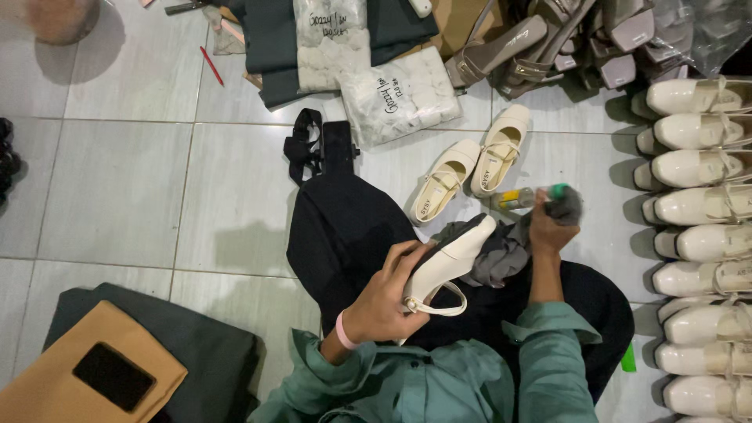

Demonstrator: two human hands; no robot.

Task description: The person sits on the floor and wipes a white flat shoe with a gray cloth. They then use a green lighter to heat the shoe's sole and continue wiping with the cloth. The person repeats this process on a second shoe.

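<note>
I see grey floor tiles (117, 180), a black cloth (345, 227) over the lap at centre. Row of cream shoes (697, 204) down the right edge, loose pair (470, 168) far of centre. Left hand (388, 301) is closed around a cream shoe (450, 262), sole turned up, over the lap. Right hand (552, 223) sits just right of it, closed on a grey rag (564, 205) at a small bottle (526, 197) lying on the floor. Can't tell if it grips the bottle too.
</note>
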